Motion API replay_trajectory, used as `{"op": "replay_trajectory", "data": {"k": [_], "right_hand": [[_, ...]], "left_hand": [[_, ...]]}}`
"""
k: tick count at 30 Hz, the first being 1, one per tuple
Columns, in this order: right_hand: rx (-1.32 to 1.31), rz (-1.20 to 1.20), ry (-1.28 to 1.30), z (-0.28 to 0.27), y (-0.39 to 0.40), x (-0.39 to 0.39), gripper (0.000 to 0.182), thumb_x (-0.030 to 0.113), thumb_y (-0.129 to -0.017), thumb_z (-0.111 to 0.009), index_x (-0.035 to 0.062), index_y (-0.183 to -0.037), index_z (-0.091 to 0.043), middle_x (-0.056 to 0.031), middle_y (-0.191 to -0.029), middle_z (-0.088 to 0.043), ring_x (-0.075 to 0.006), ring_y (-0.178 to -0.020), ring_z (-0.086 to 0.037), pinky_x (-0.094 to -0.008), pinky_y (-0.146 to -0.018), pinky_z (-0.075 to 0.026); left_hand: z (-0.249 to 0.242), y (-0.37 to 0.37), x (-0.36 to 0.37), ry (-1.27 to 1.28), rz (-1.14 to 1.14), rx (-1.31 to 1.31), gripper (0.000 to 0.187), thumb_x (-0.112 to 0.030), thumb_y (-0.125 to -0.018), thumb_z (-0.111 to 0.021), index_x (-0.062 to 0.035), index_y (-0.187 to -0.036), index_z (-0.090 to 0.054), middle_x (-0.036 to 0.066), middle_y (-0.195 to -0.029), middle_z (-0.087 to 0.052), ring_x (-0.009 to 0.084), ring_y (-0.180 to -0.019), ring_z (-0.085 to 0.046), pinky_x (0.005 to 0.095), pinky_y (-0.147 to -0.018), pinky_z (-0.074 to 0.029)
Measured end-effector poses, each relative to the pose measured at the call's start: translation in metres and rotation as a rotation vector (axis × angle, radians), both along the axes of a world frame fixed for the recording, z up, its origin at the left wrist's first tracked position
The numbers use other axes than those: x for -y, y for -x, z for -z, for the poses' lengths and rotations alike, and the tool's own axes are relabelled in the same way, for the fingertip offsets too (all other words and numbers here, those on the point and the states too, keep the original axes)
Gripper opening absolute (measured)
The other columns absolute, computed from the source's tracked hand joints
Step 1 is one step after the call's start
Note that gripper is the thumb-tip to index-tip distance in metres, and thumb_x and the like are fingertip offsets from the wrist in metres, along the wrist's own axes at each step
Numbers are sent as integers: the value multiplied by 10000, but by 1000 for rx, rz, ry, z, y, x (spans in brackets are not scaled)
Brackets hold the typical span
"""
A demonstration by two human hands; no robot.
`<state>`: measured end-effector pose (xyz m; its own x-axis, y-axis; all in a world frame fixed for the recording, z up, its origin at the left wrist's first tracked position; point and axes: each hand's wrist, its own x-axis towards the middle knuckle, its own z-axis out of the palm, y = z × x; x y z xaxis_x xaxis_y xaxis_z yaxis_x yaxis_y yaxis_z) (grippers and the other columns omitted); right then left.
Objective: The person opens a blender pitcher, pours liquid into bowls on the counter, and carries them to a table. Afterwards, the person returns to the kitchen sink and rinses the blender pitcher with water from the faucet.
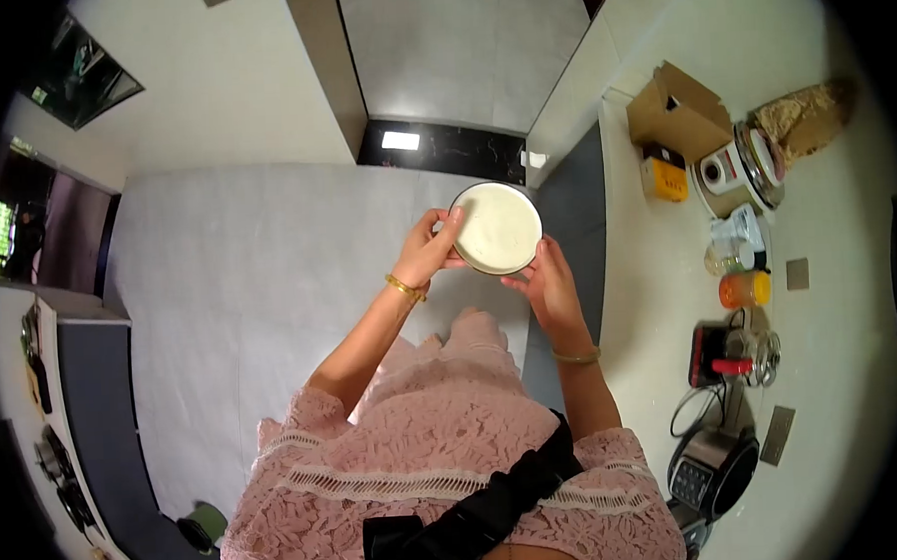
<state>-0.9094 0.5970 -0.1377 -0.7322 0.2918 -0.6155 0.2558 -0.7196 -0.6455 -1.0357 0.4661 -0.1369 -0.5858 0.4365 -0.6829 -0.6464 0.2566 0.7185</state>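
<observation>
A round cream-white dish with a dark rim [497,230] is held out in front of my body, its pale inner face turned up towards me. My left hand [430,245] grips its left edge, thumb over the rim and fingers underneath. At the lower right edge, my right hand [547,278] holds it with the thumb against the side and fingertips below. The dish is over the grey floor [267,248], beside the counter on my right.
Along the right runs a white counter [639,292] with a cardboard box [676,110], a yellow box [664,178], an orange jar [744,289], a glass kettle [757,357] and a dark electric cooker [715,472]. A doorway with a black threshold [443,152] lies ahead. A green bin [203,527] stands at lower left.
</observation>
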Motion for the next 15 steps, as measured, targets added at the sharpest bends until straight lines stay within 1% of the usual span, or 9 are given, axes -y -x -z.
{"op": "replay_trajectory", "data": {"k": [1,3,6,7,8,9,11,12,15], "right_hand": [[-4,-17,-7,8,8,-8,344,296,-916,-284,69,-1172,-327,-82,-1108,-481,-177,-973,-508,-313,-729,-450],[-32,-29,-24,21,49,-36,344,289,-916,-286,64,-1173,-329,-83,-1114,-478,-178,-969,-511,-311,-724,-453],[-37,-19,7,29,89,-53,338,279,-914,-304,63,-1172,-336,-80,-1103,-479,-172,-957,-515,-304,-720,-454],[-58,-39,-1,31,105,-61,358,281,-905,-335,51,-1180,-325,-87,-1099,-474,-175,-958,-514,-302,-718,-461],[-77,-65,-9,32,118,-70,383,283,-896,-366,39,-1188,-314,-95,-1094,-470,-178,-959,-513,-299,-717,-468],[-106,-70,-15,40,139,-88,383,283,-896,-366,39,-1188,-314,-95,-1094,-470,-178,-959,-513,-299,-717,-468],[-48,-107,-16,52,173,-106,376,269,-891,-372,39,-1184,-319,-95,-1083,-472,-180,-942,-517,-304,-719,-467],[-45,-113,-3,54,190,-115,369,265,-888,-375,42,-1178,-327,-96,-1076,-473,-185,-931,-519,-312,-721,-465],[-59,-146,24,68,234,-149,369,274,-888,-376,48,-1175,-331,-96,-1075,-475,-187,-928,-520,-319,-723,-462]], "left_hand": [[5,9,-7,-4,10,-14,450,-424,-795,-531,-13,-955,-443,96,-709,-573,119,-591,-586,218,-511,-503],[13,50,-33,1,-5,-28,450,-415,-798,-530,-9,-969,-438,99,-715,-574,122,-590,-586,215,-516,-504],[25,88,-48,-4,-11,-24,443,-419,-804,-517,-15,-970,-440,99,-748,-575,127,-627,-593,224,-546,-506],[29,103,-56,-4,-20,-38,440,-421,-806,-514,-20,-970,-441,98,-760,-575,128,-642,-594,227,-556,-507],[28,115,-62,12,-28,-29,421,-435,-806,-507,-49,-965,-449,75,-772,-571,122,-644,-588,227,-561,-499],[32,135,-79,6,-33,-59,421,-435,-806,-507,-49,-965,-449,75,-772,-571,122,-644,-588,227,-561,-499],[39,163,-96,73,-87,-49,415,-456,-801,-502,-77,-963,-455,52,-779,-567,111,-621,-577,218,-549,-487],[43,178,-102,61,-76,-53,427,-482,-795,-494,-91,-962,-458,33,-783,-559,100,-616,-568,213,-542,-478],[59,216,-131,42,-106,-69,443,-494,-793,-487,-83,-956,-457,26,-773,-539,95,-623,-558,213,-538,-479]]}}
